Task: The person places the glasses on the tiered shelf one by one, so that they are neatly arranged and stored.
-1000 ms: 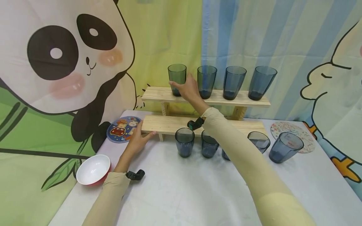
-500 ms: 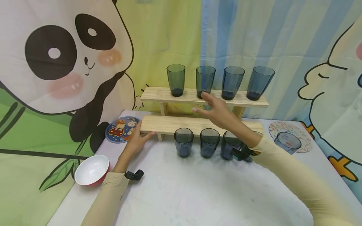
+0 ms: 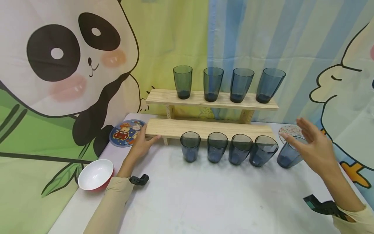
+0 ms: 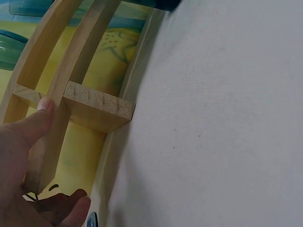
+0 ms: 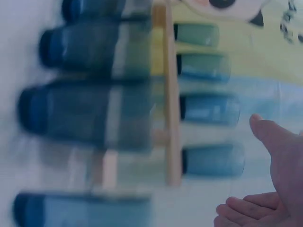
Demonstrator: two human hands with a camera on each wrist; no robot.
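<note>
My left hand [image 3: 140, 148] holds the left end of the lower board [image 3: 172, 126] of a two-tier wooden shelf. In the left wrist view the thumb [image 4: 40, 118] lies on the board's edge, with other fingers at its end. My right hand [image 3: 317, 151] is spread beside the rightmost blue glass [image 3: 287, 158], overlapping its rim in the head view; I cannot tell whether they touch. Four glasses stand along the upper board [image 3: 217, 99], the leftmost glass [image 3: 183, 84] looking greenish. In front of the lower board, several more glasses [image 3: 190, 150] stand upright on the table.
A white bowl with a red outside [image 3: 95, 175] sits at the table's left edge. A blue round mat [image 3: 124, 133] lies left of the shelf, and a patterned round mat [image 3: 292, 130] lies to the right. Printed curtains [image 3: 175, 42] hang behind.
My right hand has left the leftmost glass on the upper board and swung right and down to the rightmost table glass. The left hand stays at the lower board's end.
</note>
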